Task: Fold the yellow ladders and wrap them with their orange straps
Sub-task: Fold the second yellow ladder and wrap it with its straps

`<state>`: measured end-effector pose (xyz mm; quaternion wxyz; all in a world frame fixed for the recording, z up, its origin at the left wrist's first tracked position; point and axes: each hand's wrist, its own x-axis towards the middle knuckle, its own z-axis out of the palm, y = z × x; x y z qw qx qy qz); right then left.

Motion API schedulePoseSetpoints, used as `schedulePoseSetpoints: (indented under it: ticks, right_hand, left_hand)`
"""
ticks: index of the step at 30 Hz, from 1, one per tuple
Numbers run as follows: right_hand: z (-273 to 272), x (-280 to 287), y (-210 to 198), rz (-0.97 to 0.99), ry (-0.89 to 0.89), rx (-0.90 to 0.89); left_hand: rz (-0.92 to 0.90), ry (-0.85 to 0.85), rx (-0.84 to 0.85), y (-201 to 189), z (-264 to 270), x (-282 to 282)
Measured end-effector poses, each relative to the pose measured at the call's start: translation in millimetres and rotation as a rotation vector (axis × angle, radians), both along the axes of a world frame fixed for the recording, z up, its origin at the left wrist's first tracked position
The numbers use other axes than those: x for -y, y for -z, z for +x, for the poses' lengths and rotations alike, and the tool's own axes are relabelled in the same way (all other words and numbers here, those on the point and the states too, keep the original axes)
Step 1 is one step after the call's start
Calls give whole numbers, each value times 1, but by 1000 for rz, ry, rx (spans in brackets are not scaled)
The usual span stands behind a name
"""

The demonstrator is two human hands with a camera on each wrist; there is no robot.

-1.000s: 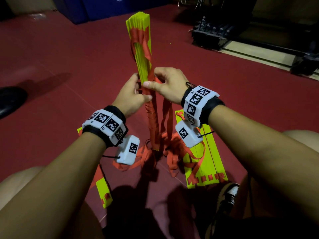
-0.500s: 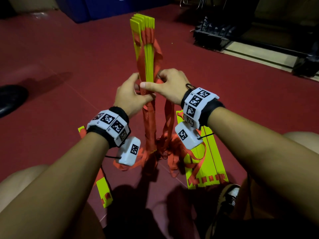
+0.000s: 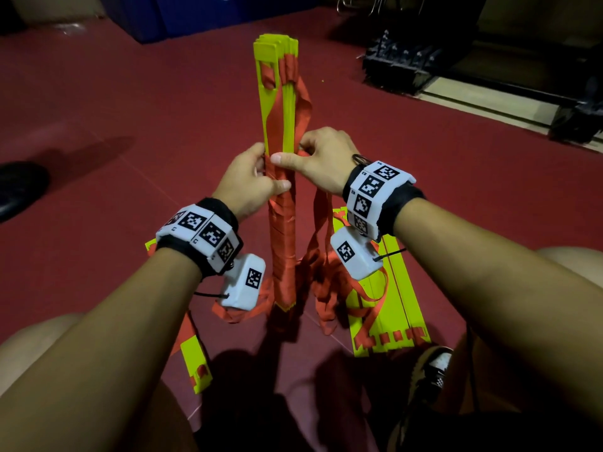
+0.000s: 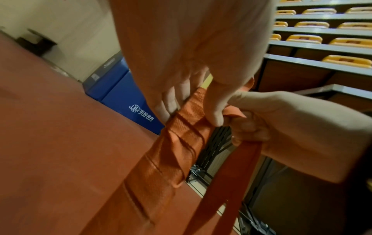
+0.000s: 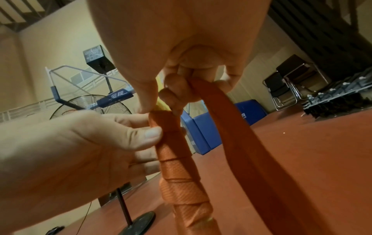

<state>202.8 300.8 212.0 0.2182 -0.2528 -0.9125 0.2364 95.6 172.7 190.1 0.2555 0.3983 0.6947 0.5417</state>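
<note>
A folded bundle of yellow ladder slats (image 3: 283,122) stands upright on the red floor, its lower half wound tightly in orange strap (image 3: 283,243). My left hand (image 3: 251,182) grips the bundle at the top of the winding (image 4: 181,135), thumb across the front. Beside it my right hand (image 3: 321,161) pinches the loose orange strap (image 5: 231,114) against the bundle, thumb pointing left. The free strap hangs from that hand to a tangle on the floor (image 3: 321,288).
A second flat stack of yellow slats (image 3: 388,308) lies on the floor at right, another yellow piece (image 3: 195,363) at lower left. My knees and a shoe (image 3: 430,367) are close below. A blue mat (image 3: 182,11) and black racks (image 3: 404,63) stand farther off.
The bundle has turned about its long axis, so a flat slat face with its slot now faces me. Both hands kept their hold around its middle.
</note>
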Motion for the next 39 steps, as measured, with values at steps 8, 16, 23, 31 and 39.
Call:
schedulePoseSetpoints:
  ticks: [8,16,23,31,39]
  right_hand:
    - [-2,1,1,-30,-17,-58]
    - [-3,8,2,-111,-6,-44]
    - [-5,6,6,4,0,-3]
    - [-2,5,9,-10,-33,24]
    - [0,7,3,-190,0,50]
  left_hand:
    - [31,-131,-119,6,-6,1]
    - [-23,-161,-270,10,-3,3]
    - [-114,-29,-197,8,-6,-3]
    - [-126,-10,-160,22,-17,-8]
    - [-93,-62,-171,26,-21,-7]
